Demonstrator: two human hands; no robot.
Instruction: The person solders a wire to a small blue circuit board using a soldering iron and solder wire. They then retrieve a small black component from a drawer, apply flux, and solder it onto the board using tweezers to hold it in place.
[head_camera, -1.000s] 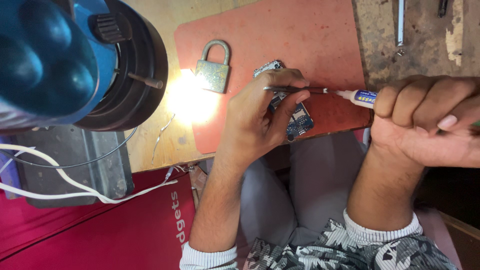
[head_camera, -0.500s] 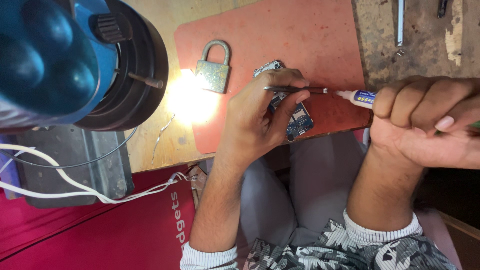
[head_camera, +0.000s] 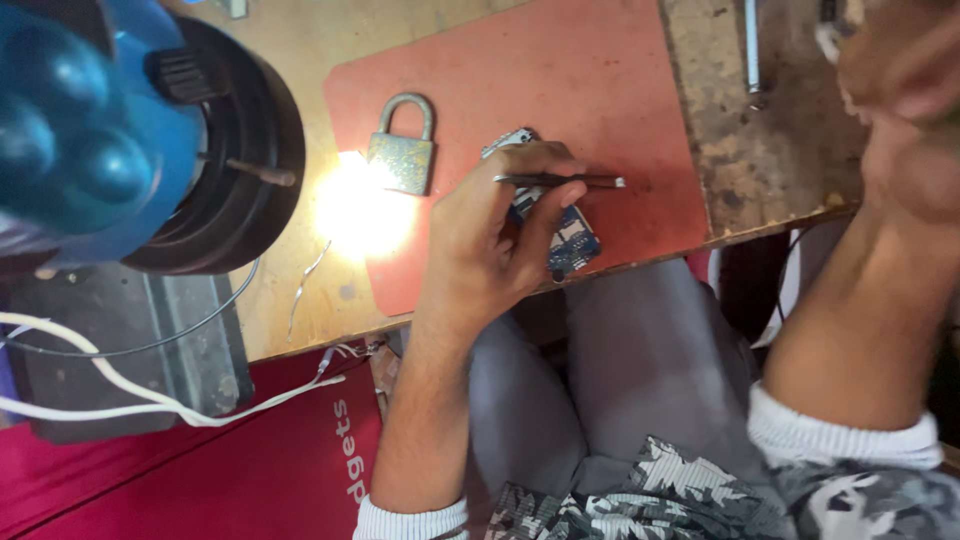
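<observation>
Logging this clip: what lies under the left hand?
Under the left hand, a blue circuit board on the red mat pokes out. Its middle is covered by fingers pinching tweezers.

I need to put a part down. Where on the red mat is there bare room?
The mat is bare along its far side, beyond the padlock, and on its right half past the tool tip. It is crowded near the middle, where the left hand presses the circuit board. The right hand is raised off the mat.
</observation>
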